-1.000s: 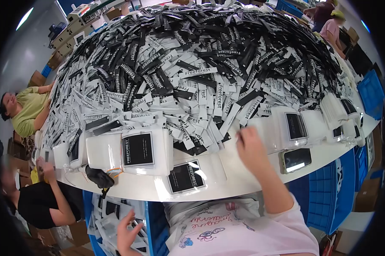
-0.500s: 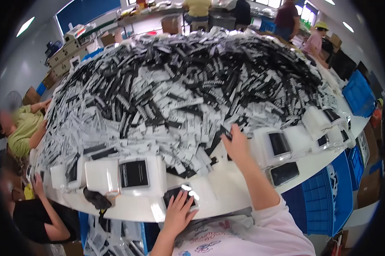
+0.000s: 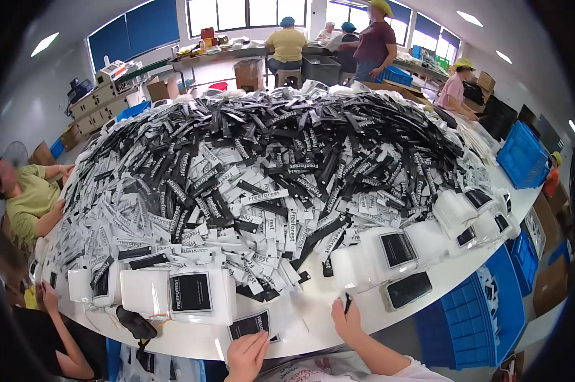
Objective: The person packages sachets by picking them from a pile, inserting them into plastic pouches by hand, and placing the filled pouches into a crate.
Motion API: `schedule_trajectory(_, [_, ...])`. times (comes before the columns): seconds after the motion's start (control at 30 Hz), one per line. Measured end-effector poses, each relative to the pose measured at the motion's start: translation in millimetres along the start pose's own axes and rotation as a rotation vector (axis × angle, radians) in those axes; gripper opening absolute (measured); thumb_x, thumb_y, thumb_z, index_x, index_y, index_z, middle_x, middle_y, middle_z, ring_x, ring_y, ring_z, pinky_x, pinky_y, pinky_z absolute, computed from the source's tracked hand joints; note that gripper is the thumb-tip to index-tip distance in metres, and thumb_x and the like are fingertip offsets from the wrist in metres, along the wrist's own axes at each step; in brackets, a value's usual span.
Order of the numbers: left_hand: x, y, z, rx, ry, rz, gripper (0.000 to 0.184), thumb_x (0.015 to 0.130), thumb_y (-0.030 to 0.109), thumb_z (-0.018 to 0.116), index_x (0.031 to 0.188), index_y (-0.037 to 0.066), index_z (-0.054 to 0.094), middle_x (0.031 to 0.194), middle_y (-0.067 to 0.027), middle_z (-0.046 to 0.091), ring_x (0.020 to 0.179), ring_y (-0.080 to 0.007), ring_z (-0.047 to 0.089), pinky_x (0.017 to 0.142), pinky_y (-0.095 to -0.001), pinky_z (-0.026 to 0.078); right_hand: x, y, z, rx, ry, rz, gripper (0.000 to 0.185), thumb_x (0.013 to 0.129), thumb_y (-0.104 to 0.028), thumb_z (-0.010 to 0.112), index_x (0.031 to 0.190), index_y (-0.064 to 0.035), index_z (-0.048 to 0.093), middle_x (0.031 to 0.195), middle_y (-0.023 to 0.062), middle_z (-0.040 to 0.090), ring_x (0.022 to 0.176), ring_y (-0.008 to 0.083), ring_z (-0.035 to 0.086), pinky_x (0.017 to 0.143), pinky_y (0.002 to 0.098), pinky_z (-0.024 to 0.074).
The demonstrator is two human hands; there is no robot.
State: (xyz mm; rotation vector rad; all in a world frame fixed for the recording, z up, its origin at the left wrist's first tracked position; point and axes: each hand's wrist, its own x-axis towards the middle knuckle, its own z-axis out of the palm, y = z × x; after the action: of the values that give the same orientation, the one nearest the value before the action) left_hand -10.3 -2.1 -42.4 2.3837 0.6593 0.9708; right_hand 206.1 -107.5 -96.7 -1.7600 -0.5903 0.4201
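My right hand (image 3: 348, 320) is closed on a slim black stick packet (image 3: 347, 304), which shows only as a short dark end above the fingers. The hand is over the table's near edge, apart from the heap. At the lower middle, my left hand (image 3: 247, 354) has its fingers pressed together at the lower edge of a clear plastic bag (image 3: 287, 321) with a black printed card (image 3: 249, 325) in it. The thumb is hidden. Beyond both hands rises a wide heap of black and white stick packets (image 3: 268, 196), many printed "Freeforest".
Stacks of clear bags with black cards (image 3: 190, 291) flank my hands, with another stack (image 3: 399, 248) at right. A dark phone (image 3: 409, 290) and a black pouch (image 3: 136, 323) lie on the white table (image 3: 325, 340). Blue crates (image 3: 472, 318) stand at right. Several people work around.
My right hand has drawn back from the heap toward me with a black packet. My left hand has slid off the card to the bag's lower edge. The camera view has tilted up.
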Motion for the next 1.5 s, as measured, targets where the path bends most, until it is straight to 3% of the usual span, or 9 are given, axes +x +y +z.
schedule_trajectory(0.27, [-6.1, 19.7, 13.8, 0.013, -0.116, 0.152, 0.017, 0.069, 0.006, 0.063, 0.085, 0.002, 0.062, 0.09, -0.0074, 0.059, 0.082, -0.0265, 0.055, 0.069, -0.038, 0.043, -18.4, -64.3, 15.2, -0.044, -0.533, 0.259, 0.039, 0.075, -0.028, 0.065, 0.095, 0.0015, 0.051, 0.073, 0.0111, 0.059, 0.056, 0.0147, 0.058, 0.052, 0.0266, 0.0444])
schedule_trajectory(0.4, [-5.6, 19.4, 5.5, 0.105, -0.089, 0.049, 0.066, 0.058, 0.029, 0.073, 0.111, -0.001, 0.047, 0.119, -0.0237, 0.039, 0.106, -0.0394, 0.04, 0.087, -0.049, 0.034, -31.0, -62.1, 19.2, 0.084, -0.556, 0.164, 0.04, 0.074, -0.025, 0.066, 0.105, -0.0046, 0.052, 0.079, 0.0138, 0.06, 0.064, 0.0195, 0.062, 0.057, 0.0281, 0.047])
schedule_trajectory(0.5, [2.7, 14.9, 9.8, 0.041, -0.151, -0.036, 0.088, 0.053, 0.04, 0.073, 0.12, -0.001, 0.034, 0.127, -0.0288, 0.025, 0.113, -0.0448, 0.029, 0.093, -0.0529, 0.026, -42.6, -72.0, 23.0, -0.183, -0.812, -0.276, 0.034, 0.073, -0.021, 0.066, 0.101, -0.0039, 0.057, 0.084, 0.0142, 0.061, 0.067, 0.0237, 0.062, 0.059, 0.0291, 0.0478])
schedule_trajectory(0.6, [5.9, 9.7, 11.0, -0.086, -0.047, 0.035, 0.072, 0.061, 0.031, 0.073, 0.121, 0.006, 0.041, 0.119, -0.022, 0.039, 0.108, -0.0388, 0.038, 0.088, -0.0497, 0.032, -36.7, -78.8, 24.9, -0.251, -0.685, -0.265, 0.03, 0.071, -0.021, 0.067, 0.092, -0.0003, 0.06, 0.078, 0.0125, 0.061, 0.061, 0.0208, 0.058, 0.055, 0.0286, 0.0455])
schedule_trajectory(0.63, [4.9, 5.3, 10.1, 0.074, -0.136, 0.136, 0.115, 0.046, 0.031, 0.081, 0.136, 0.01, 0.012, 0.121, -0.0259, 0.03, 0.105, -0.0397, 0.038, 0.084, -0.0469, 0.032, -37.1, -75.1, 26.8, -0.216, -0.644, -0.298, 0.03, 0.071, -0.021, 0.067, 0.092, -0.0005, 0.06, 0.077, 0.0119, 0.061, 0.06, 0.0189, 0.057, 0.055, 0.0282, 0.045])
schedule_trajectory(0.73, [10.7, 6.1, 11.3, 0.085, -0.064, 0.116, 0.086, 0.052, 0.031, 0.076, 0.122, 0.004, 0.034, 0.118, -0.0219, 0.037, 0.105, -0.0372, 0.038, 0.082, -0.0458, 0.033, -42.9, -73.9, 34.0, -0.112, -0.555, -0.218, 0.028, 0.072, -0.021, 0.068, 0.09, -0.0008, 0.061, 0.074, 0.0089, 0.061, 0.059, 0.0131, 0.054, 0.053, 0.0266, 0.0435])
schedule_trajectory(1.0, [5.0, 2.8, 2.8, -0.146, -0.258, 0.049, 0.083, 0.055, 0.026, 0.073, 0.124, 0.001, 0.034, 0.112, -0.0167, 0.045, 0.097, -0.0315, 0.046, 0.078, -0.0396, 0.037, -39.4, -112.3, 23.5, -0.002, -0.779, 0.166, 0.024, 0.071, -0.02, 0.071, 0.084, -0.002, 0.061, 0.056, 0.0008, 0.056, 0.049, 0.0009, 0.045, 0.043, 0.0187, 0.0356])
schedule_trajectory(1.3, [4.1, 7.0, -13.0, -0.152, -0.219, 0.012, 0.069, 0.057, 0.021, 0.07, 0.118, 0.002, 0.046, 0.108, -0.0133, 0.05, 0.088, -0.0266, 0.051, 0.07, -0.0342, 0.039, -22.2, -90.0, 23.0, 0.013, -1.025, 0.33, 0.029, 0.069, -0.027, 0.071, 0.08, -0.0015, 0.062, 0.062, 0.0048, 0.059, 0.053, 0.0091, 0.054, 0.049, 0.0232, 0.0426])
schedule_trajectory(1.5, [0.8, 5.9, -12.8, -0.069, -0.238, 0.016, 0.073, 0.06, 0.024, 0.07, 0.122, 0.0, 0.041, 0.11, -0.0157, 0.048, 0.094, -0.0288, 0.049, 0.077, -0.0357, 0.038, -19.4, -71.3, 29.0, -0.186, -0.765, -0.418, 0.032, 0.075, -0.031, 0.065, 0.082, -0.0009, 0.059, 0.06, 0.0058, 0.058, 0.056, 0.0142, 0.056, 0.051, 0.0274, 0.0431])
